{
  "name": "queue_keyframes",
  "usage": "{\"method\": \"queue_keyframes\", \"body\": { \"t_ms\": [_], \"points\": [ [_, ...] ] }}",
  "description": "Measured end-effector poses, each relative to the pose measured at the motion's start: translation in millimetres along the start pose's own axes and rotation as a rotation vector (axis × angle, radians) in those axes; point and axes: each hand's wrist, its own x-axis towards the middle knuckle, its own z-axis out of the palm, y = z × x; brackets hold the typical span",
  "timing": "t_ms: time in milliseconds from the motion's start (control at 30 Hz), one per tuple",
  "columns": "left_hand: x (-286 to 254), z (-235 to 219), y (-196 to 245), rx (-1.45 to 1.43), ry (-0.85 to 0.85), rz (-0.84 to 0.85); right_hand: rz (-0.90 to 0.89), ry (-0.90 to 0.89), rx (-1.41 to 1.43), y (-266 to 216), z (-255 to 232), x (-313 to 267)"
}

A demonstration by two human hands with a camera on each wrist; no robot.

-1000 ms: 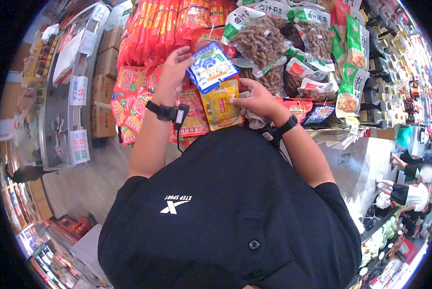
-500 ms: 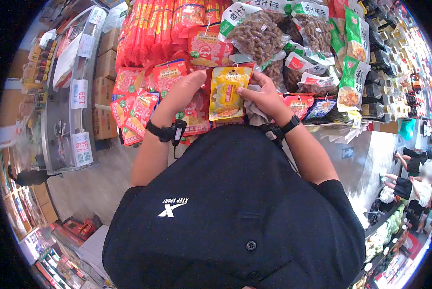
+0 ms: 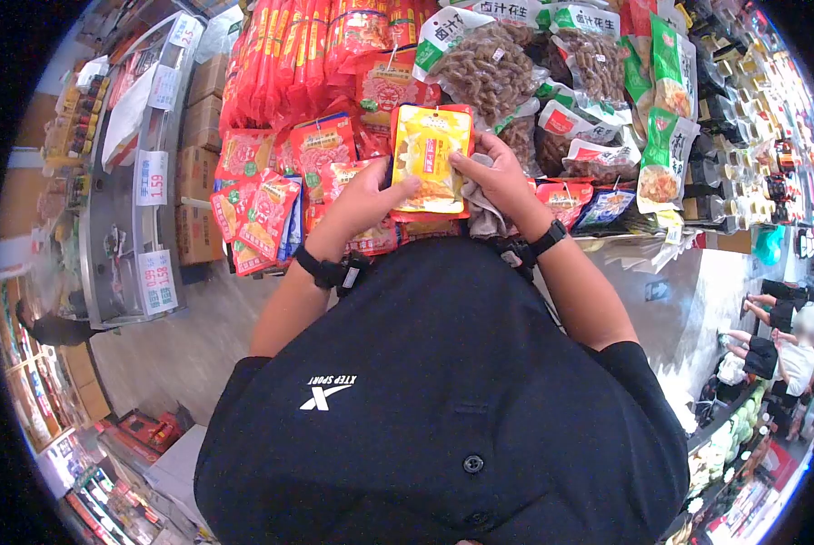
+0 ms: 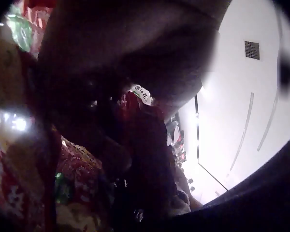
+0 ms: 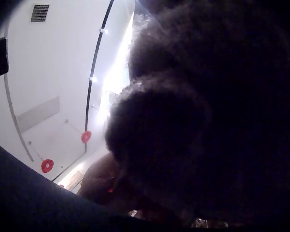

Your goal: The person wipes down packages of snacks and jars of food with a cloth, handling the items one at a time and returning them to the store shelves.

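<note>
A yellow snack packet point(image 3: 416, 145) with a hang hole at its top lies face up between the two hands, with the edge of a red packet point(image 3: 431, 217) showing beneath it. My left hand point(image 3: 363, 202) grips its lower left side, thumb on the front and fingers hidden behind. On the other side my right hand point(image 3: 507, 182) pinches the right edge, thumb across the front. A crumpled grey cloth point(image 3: 487, 213) hangs under the right palm. Both wrist views are dark; fuzzy cloth point(image 5: 159, 111) fills much of the right one.
Red snack packets point(image 3: 257, 218) are heaped to the left, with long red packages point(image 3: 280, 64) behind. Vacuum bags of peanuts point(image 3: 480, 68) and green-topped bags point(image 3: 666, 163) lie to the right. A shelf with price tags point(image 3: 153, 177) stands far left. People point(image 3: 793, 354) are off to the right.
A blue and white packet over the yellow one has left the hands. My left hand went down and left, then came back to grip the yellow packet. The right hand kept its hold.
</note>
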Motion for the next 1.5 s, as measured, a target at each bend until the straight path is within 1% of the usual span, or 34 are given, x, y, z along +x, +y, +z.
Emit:
{"method": "queue_keyframes", "body": {
  "t_ms": [100, 133, 167, 200, 233, 267, 300, 400, 467, 500, 567, 600, 667, 800, 833, 900, 933, 967, 1000, 1033, 1100, 1133, 1200, 1300, 1333, 1400, 1433, 1500],
  "points": [
    [-1, 2, 12, 0.034, 0.033, -0.045, -0.033, -0.017, -0.015, 1, 3, 0],
    [-1, 1, 12, 0.033, 0.035, -0.046, -0.076, 0.01, -0.113, 3, 5, 1],
    [-1, 1, 12, 0.132, 0.046, -0.042, -0.119, 0.037, -0.212, 5, 5, 1],
    [0, 0, 12, 0.23, 0.058, -0.038, -0.118, 0.034, -0.214, 5, 5, 0],
    [3, -1, 3, 0.227, 0.06, -0.038, -0.209, 0.102, -0.414, 4, 5, -2],
    [6, -2, -9, 0.265, 0.112, 0.007, -0.301, 0.169, -0.614, 3, 5, -3],
    [8, -4, -20, 0.304, 0.164, 0.051, -0.301, 0.165, -0.616, 2, 4, -2],
    [-2, 2, 8, 0.357, 0.184, 0.054, -0.276, 0.118, -0.58, 5, 1, -1],
    [-1, 2, 1, 0.369, 0.199, 0.079, -0.223, 0.043, -0.367, 9, 0, 2],
    [1, 2, -2, 0.385, 0.212, 0.109, -0.22, 0.039, -0.37, 10, -2, 3],
    [3, 3, -7, 0.401, 0.231, 0.118, -0.149, -0.006, -0.324, 5, 0, 3],
    [4, 4, -9, 0.421, 0.245, 0.13, -0.147, -0.011, -0.325, 3, 0, 3],
    [1, 8, 1, 0.432, 0.26, 0.144, -0.18, 0.022, -0.438, 1, 1, 3],
    [-2, 9, 5, 0.5, 0.294, 0.181, -0.177, 0.016, -0.353, 1, 4, 2],
    [-3, 7, 10, 0.497, 0.295, 0.179, -0.154, 0.006, -0.299, 0, 4, 2],
    [-7, -3, 27, 0.67, 0.155, 0.073, -0.13, -0.002, -0.246, -1, 4, 2],
    [-9, -9, 29, 0.668, 0.153, 0.072, -0.099, 0.003, -0.261, -3, 4, 1],
    [-10, -14, 30, 0.677, 0.099, 0.069, -0.067, 0.008, -0.276, -4, 3, 0],
    [-9, -17, 30, 0.685, 0.047, 0.067, -0.064, 0.01, -0.279, -4, 3, 0],
    [-8, -15, 27, 0.682, 0.047, 0.066, -0.089, 0.007, -0.28, -4, 3, 0],
    [-7, -13, 19, 0.577, 0.199, 0.225, -0.114, -0.004, -0.278, -2, 5, 2],
    [-6, -14, 16, 0.578, 0.203, 0.224, -0.113, -0.013, -0.253, -1, 5, 4],
    [-2, -14, 10, 0.471, 0.208, 0.239, -0.112, -0.02, -0.231, 0, 5, 5],
    [8, -22, -14, 0.484, 0.238, 0.283, -0.089, 0.019, -0.28, -1, 4, 3],
    [7, -25, -14, 0.482, 0.241, 0.282, -0.091, 0.031, -0.306, -1, 4, 2],
    [5, -32, -12, 0.26, 0.003, 0.087, -0.093, 0.04, -0.334, -1, 4, 3],
    [3, -33, -6, 0.259, 0.005, 0.087, -0.084, 0.051, -0.309, -1, 5, 3],
    [-5, -34, 12, 0.317, -0.073, 0.042, -0.076, 0.061, -0.285, 0, 3, 4]
  ]
}}
